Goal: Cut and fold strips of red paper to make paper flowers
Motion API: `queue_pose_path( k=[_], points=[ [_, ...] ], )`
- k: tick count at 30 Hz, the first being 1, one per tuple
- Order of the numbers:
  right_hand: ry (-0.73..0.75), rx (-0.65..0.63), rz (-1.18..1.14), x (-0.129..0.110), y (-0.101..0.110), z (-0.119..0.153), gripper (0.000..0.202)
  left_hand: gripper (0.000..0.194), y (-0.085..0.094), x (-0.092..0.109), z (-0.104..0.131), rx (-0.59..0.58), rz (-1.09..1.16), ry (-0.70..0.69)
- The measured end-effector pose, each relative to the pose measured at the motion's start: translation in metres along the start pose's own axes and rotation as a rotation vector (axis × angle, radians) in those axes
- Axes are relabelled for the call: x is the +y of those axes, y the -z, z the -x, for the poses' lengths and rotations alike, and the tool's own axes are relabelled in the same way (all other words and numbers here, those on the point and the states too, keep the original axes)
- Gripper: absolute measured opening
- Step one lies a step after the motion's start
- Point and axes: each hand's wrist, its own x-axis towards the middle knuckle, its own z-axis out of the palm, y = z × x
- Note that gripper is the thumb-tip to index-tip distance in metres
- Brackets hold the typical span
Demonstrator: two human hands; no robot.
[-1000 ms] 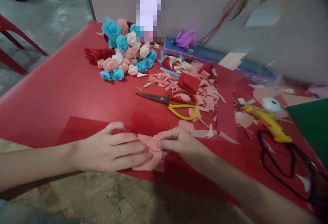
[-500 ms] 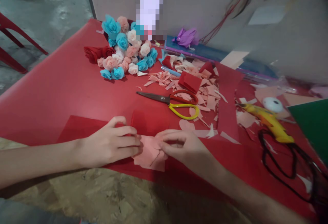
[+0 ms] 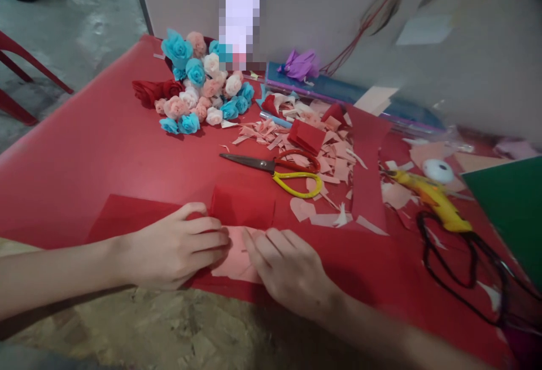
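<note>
A piece of pink crepe paper (image 3: 242,254) lies at the table's near edge, on darker red paper. My left hand (image 3: 186,246) has its fingers bent and pressed together, holding the pink paper's left side down. From the right, my right hand (image 3: 285,268) grips the same paper with curled fingers, covering its right part. A crease or cut line shows between the hands. Just beyond them sits a folded red paper piece (image 3: 242,205). Farther off lie scissors (image 3: 271,169) with one red and one yellow handle, blades pointing left.
Blue, pink, white and red paper roses (image 3: 197,90) are heaped at the back left. Paper scraps (image 3: 334,161) spread behind the scissors. On the right are a yellow corded tool (image 3: 436,197), a white roll (image 3: 438,171) and a green sheet (image 3: 508,212).
My right hand has gone from a fingertip pinch on a pink paper flap to lying lower, its fingers folded over the paper. My left hand stays at the left side. The view has shifted slightly.
</note>
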Motion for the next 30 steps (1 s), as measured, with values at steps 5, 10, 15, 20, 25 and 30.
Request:
queue_pose_path(
  k=[5, 10, 15, 20, 25, 30],
  points=[
    [0.023, -0.042, 0.037, -0.009, -0.002, 0.006, 0.038, 0.018, -0.003, 0.002, 0.004, 0.017, -0.036, 0.016],
    [0.009, -0.166, -0.019, -0.016, 0.001, 0.005, 0.038, 0.020, -0.006, 0.001, 0.006, -0.031, 0.003, 0.020],
    [-0.239, -0.087, -0.161, 0.008, 0.011, 0.010, 0.029, 0.019, -0.008, -0.001, 0.007, -0.049, 0.000, 0.025],
    [-0.495, 0.104, -0.052, 0.050, 0.002, 0.037, 0.016, 0.025, -0.007, -0.001, 0.006, -0.062, -0.042, 0.016],
    [-0.503, 0.056, -0.013, 0.059, -0.013, 0.051, 0.020, 0.030, -0.007, -0.001, 0.003, -0.075, -0.010, 0.030],
    [-0.516, -0.020, 0.096, 0.055, -0.010, 0.042, 0.020, 0.029, -0.007, -0.001, 0.000, -0.087, 0.002, 0.033]
  ],
)
